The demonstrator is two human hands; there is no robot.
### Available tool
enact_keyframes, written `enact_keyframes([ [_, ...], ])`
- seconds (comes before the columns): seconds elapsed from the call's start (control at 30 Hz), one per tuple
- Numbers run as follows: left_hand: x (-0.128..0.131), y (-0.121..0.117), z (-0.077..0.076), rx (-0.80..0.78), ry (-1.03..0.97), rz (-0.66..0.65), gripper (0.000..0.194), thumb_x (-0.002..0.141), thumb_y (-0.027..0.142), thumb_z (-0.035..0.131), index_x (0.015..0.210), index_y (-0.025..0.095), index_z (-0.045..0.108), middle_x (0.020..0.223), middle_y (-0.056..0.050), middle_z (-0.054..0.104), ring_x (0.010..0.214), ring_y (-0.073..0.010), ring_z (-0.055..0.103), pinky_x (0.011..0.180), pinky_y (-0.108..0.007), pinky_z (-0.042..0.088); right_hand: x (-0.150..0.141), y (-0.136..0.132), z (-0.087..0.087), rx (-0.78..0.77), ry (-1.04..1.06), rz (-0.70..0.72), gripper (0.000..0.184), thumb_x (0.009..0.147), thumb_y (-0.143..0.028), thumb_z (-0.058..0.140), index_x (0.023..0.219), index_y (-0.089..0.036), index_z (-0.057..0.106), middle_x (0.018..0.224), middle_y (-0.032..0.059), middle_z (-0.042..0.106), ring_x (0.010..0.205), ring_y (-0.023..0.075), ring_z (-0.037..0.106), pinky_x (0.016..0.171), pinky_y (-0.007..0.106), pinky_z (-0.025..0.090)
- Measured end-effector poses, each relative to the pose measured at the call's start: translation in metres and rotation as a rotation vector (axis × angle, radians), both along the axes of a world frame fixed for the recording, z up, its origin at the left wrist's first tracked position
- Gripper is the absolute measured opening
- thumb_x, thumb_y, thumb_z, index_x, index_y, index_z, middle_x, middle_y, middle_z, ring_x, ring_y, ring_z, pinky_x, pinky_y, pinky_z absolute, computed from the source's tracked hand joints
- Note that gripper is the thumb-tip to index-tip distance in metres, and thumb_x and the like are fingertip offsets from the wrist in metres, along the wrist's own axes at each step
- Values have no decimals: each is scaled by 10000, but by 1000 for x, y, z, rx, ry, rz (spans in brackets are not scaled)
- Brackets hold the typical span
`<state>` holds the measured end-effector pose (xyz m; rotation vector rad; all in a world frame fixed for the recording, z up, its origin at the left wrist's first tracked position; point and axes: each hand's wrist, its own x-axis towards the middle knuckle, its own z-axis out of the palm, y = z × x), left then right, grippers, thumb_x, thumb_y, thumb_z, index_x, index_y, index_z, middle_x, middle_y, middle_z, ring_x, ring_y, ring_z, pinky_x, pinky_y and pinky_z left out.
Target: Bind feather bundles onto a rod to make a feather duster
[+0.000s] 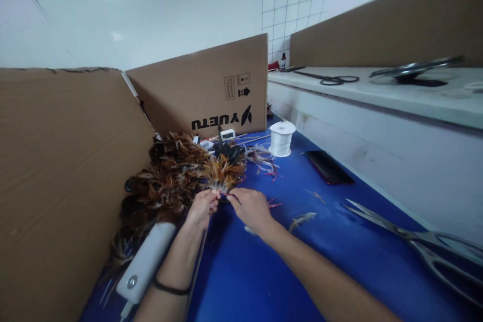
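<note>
Along the desk's [241, 287] left side, near its front, a white device [147, 261] lies beside the left forearm, and large scissors [403, 234] lie toward the right edge, so the working space between stays usable. Around the middle, the left hand [204, 207] is closed in a pinch at the pale base of a feather bunch [223, 173], while the right hand [252, 209], thumb and forefinger together, appears to grip a thin red strand [223, 193] there. Good handling here probably means a firm, steady left pinch, the quills kept gathered, and an even pull from the right so the strand lies snug without crushing the plumes. Just left, the brown feather pile [169, 166] touches or nearly touches the bunch, so stray tips might snag. Farther off, the phone [329, 167] sits near the right edge and the white spool [282, 140] toward the far right corner, well clear of the fingers.
</note>
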<state>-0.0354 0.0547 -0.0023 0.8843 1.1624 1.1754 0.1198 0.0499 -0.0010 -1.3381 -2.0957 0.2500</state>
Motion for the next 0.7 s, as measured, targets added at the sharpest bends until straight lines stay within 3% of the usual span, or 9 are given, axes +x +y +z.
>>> enact_keyframes([
  [0.13,1,2,-3,-5,-3,-18,301,593,345,686,604,103,508,430,85,329,360,8,203,387,-174,74,7,13,-6,-191,84,44,241,827,-272,444,722,-223,654,673,13,658,621,140,561,564,244,289],
  [0.33,12,2,-5,-30,77,-31,323,598,386,677,604,119,496,392,100,296,346,4,192,387,-175,74,5,29,-19,-479,684,132,186,687,-262,524,555,-160,605,503,-29,526,511,100,432,524,223,306],
  [0.57,25,-2,1,5,221,-35,358,629,461,638,601,145,472,368,109,274,334,-8,172,380,-178,86,4,37,-21,-431,756,29,216,607,-358,611,534,-156,588,461,-53,469,473,79,385,470,202,281],
  [0.7,31,-3,0,79,373,-6,334,682,447,592,591,152,467,399,94,317,347,-23,218,390,-176,154,6,34,-11,-377,716,-63,170,593,-301,606,494,-165,586,446,-47,487,457,79,408,458,200,282],
])
